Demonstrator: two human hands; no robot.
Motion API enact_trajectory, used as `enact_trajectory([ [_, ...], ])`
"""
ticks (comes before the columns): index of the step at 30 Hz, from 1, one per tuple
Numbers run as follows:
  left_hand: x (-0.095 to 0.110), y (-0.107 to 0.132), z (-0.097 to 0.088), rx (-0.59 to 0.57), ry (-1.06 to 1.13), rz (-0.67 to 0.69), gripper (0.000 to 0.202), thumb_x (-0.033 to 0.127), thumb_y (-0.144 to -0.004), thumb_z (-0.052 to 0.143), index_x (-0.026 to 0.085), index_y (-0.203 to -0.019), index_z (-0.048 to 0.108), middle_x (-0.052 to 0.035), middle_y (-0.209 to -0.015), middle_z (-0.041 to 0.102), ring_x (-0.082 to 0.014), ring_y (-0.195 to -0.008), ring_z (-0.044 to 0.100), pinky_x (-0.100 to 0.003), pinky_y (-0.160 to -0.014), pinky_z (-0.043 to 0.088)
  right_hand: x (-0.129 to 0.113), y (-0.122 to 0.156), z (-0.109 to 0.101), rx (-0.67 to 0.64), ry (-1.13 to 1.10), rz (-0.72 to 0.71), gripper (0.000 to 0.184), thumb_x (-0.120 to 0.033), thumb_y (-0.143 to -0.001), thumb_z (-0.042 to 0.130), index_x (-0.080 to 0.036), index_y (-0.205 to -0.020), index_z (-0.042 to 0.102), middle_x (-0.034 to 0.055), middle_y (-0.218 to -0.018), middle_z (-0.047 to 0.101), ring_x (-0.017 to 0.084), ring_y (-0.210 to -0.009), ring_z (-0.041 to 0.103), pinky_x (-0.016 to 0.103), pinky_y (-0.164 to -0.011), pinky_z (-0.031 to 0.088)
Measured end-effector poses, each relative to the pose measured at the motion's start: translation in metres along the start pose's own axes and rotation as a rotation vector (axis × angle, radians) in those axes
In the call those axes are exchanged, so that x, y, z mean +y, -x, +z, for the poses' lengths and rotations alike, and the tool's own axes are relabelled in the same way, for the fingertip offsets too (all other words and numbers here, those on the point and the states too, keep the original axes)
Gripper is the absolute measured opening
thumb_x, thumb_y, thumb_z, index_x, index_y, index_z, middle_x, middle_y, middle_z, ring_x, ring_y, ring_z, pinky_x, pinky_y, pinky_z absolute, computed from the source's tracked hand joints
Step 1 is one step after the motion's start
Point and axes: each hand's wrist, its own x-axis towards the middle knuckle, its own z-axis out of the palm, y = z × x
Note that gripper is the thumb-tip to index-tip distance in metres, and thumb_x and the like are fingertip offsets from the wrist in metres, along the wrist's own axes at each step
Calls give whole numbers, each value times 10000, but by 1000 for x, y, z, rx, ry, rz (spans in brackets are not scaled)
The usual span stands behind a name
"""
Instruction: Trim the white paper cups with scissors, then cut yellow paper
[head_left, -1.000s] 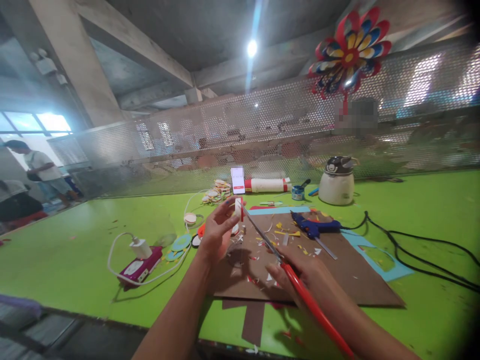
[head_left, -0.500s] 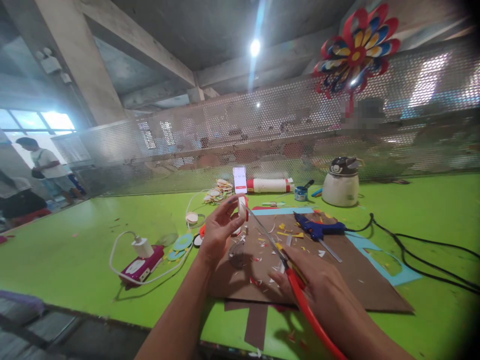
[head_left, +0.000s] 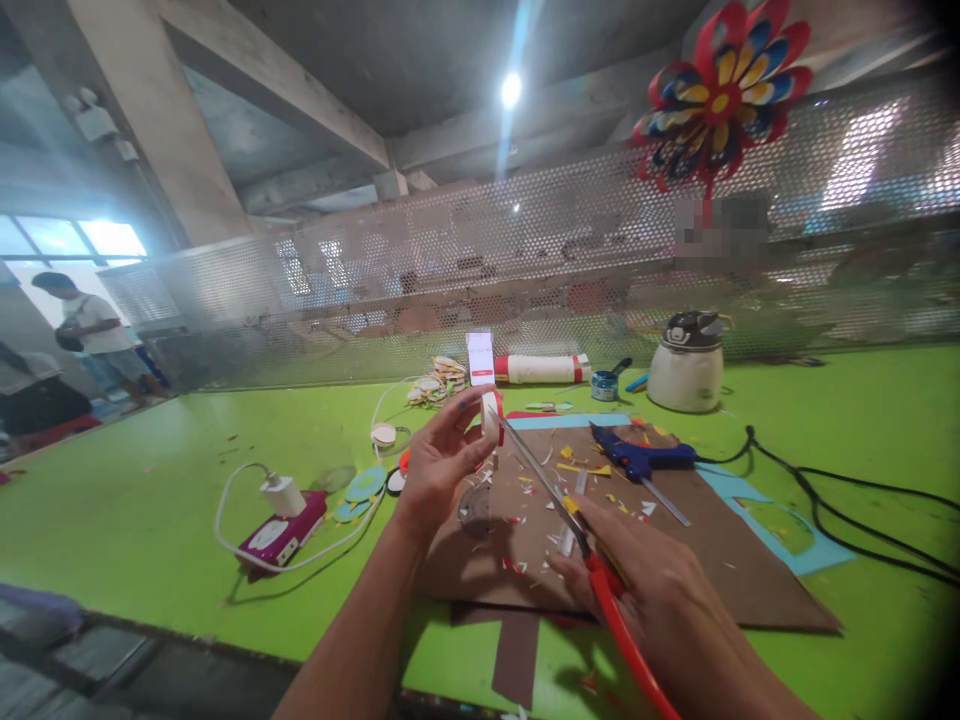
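Left hand (head_left: pixel 439 465) pinches small red-and-white piece (head_left: pixel 490 418) above brown cardboard (head_left: pixel 675 565) on worktop (head_left: pixel 780 410), grip narrowed around it. Right hand (head_left: pixel 637 560) holds red-handled scissors (head_left: pixel 600 580), tips at red edge. Piece probably light, easily creased; best pinched gently, 2 fingertips on white side.

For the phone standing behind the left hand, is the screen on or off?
On: the phone shows a bright, pale display with a red bar near the bottom.
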Motion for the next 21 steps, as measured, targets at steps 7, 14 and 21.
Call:
enact_trajectory([
  [7,-3,0,0,-13,-44,40,473,118,-627,780,198,-1084,688,-122,-1181,640,-286,-1141,552,-357,-909,472,-4,1,0,-56,-94,32,342,-417,-919,451,-214,-1179,543,108,-941,697,260,-772,653,415,-675,516],
  [14,-5,1,-2,-86,-159,88,443,164,-718,715,253,-1148,648,-87,-1225,621,-275,-1183,518,-382,-947,446,-6,-1,-3,-80,-134,60,358,-414,-922,433,-201,-1187,543,106,-913,706,254,-763,649,407,-686,497],
  [21,-6,-1,-5,-86,-150,64,454,159,-694,736,229,-1136,659,-99,-1233,614,-274,-1161,529,-357,-911,462,-7,-2,-7,-112,-163,88,299,-334,-904,463,-190,-1144,567,94,-941,704,245,-806,641,372,-720,481],
])
